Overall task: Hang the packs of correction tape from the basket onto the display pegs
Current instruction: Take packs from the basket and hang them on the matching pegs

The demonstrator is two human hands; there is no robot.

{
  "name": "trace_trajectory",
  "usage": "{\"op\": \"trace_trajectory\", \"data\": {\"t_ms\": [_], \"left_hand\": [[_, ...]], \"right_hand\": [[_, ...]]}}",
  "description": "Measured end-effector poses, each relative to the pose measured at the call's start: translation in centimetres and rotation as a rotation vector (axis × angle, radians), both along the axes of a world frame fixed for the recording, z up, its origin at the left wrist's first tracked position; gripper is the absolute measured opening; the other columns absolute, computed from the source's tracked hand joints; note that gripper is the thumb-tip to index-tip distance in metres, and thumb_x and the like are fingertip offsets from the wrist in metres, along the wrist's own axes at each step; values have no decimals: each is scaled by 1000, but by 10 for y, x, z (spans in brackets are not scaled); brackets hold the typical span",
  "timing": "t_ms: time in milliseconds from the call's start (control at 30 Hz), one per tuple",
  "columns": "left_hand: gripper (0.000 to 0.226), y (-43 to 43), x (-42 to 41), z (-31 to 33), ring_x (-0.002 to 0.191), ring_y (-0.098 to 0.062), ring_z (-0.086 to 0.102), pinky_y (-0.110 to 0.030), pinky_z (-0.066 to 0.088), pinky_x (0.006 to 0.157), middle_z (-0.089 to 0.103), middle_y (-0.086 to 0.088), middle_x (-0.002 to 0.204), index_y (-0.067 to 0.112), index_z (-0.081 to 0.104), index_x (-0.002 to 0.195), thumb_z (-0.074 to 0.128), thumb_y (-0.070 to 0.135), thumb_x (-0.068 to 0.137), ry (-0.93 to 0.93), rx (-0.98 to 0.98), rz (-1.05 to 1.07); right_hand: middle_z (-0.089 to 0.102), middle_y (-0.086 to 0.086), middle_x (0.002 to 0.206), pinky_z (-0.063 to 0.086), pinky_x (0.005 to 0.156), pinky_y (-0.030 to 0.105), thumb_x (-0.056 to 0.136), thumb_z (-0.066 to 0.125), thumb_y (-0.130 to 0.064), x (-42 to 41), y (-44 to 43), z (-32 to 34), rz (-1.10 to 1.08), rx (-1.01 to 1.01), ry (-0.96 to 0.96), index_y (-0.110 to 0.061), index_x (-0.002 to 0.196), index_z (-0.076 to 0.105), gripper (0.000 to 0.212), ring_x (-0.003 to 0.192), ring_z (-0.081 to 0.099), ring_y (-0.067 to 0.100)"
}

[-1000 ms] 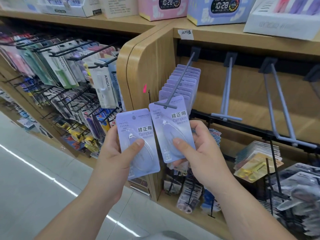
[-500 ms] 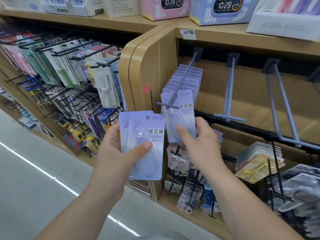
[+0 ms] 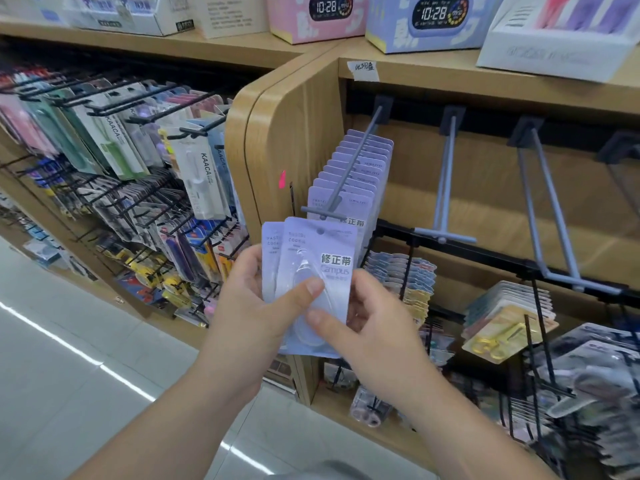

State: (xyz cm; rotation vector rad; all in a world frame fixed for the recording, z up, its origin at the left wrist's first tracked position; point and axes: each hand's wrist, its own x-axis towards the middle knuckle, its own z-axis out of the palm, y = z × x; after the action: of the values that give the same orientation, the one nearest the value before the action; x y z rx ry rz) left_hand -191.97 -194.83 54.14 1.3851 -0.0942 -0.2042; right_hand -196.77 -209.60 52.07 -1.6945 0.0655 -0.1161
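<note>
Holding fanned packs (image 3: 313,247): left hand (image 3: 252,327) fingers behind, thumb on front; right hand (image 3: 377,337) fingers pinching their lower right edge.

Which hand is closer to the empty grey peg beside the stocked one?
Right. The right hand is below and left of the empty grey metal peg; the left hand is farther left, both holding lilac correction tape packs.

Two held packs (image 3: 322,244) (image 3: 271,251), two clock boxes (image 3: 317,19) (image 3: 426,26)
</note>
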Motion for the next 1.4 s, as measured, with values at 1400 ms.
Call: {"op": "trace_trajectory", "data": {"t_ms": [1400], "left_hand": [[19, -21, 15, -20, 79, -7, 65, -21, 53, 59, 73, 2, 98, 24, 64, 114, 47, 32, 110, -78, 170, -66]], "right_hand": [[75, -3, 98, 60, 73, 34, 106, 54, -23, 40, -46, -27, -107, -92, 35, -22, 114, 62, 12, 78, 73, 15]]}}
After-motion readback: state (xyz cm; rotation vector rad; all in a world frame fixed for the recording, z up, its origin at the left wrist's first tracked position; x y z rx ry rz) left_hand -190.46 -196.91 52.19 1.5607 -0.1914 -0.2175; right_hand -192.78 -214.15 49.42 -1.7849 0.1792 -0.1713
